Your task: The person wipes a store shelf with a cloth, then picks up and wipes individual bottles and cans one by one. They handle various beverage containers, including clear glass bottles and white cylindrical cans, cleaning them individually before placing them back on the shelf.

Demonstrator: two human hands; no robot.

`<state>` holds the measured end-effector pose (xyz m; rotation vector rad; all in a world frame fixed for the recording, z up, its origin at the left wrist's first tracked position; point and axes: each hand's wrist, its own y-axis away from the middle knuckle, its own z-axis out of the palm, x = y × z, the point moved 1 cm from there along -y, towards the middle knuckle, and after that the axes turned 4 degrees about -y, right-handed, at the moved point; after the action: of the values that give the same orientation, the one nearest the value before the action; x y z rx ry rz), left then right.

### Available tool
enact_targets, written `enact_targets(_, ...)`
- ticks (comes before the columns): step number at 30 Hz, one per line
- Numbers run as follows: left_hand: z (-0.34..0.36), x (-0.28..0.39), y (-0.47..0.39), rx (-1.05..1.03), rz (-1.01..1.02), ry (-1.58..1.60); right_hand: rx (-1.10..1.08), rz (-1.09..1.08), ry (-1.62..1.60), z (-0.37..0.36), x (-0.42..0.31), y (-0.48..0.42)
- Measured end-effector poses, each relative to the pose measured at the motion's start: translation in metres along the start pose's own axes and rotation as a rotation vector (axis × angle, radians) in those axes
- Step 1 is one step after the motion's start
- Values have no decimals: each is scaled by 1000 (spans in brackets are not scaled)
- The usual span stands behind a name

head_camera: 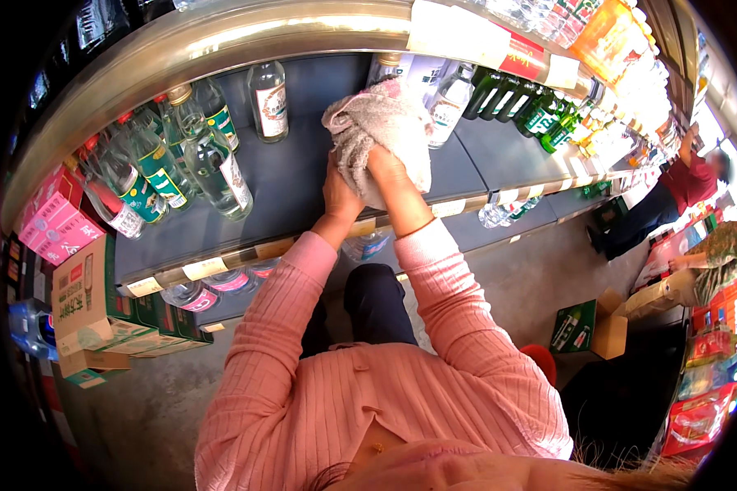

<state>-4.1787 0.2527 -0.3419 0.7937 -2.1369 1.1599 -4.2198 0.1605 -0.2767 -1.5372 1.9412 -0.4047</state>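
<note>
Both of my hands are at a crumpled, whitish terry cloth above the dark shelf board. My left hand grips its lower left side, while my right hand presses into its front, fingers hidden in the folds. Just behind the cloth a bottle with a gold cap shows only its top; whether the cloth touches it I cannot tell. A clear glass bottle with a white label stands right of the cloth. Another labelled clear bottle stands upright to the left, near the shelf's back.
Several clear bottles with green labels crowd the shelf's left end, beside pink boxes and cardboard cartons. Green bottles line the right. A metal shelf edge overhangs. An opened carton and two people are farther right.
</note>
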Motion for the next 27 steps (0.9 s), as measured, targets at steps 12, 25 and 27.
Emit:
enact_targets(12,-10,17,-4,6,-72,116,234,43,-355,-81,27,-30)
enact_targets(25,-7,7,-7,19,77,182,300,-94,-273,-114,-33,-95)
enact_targets(27,-10,15,-7,6,91,207,338,-100,-210,-112,-34,-92)
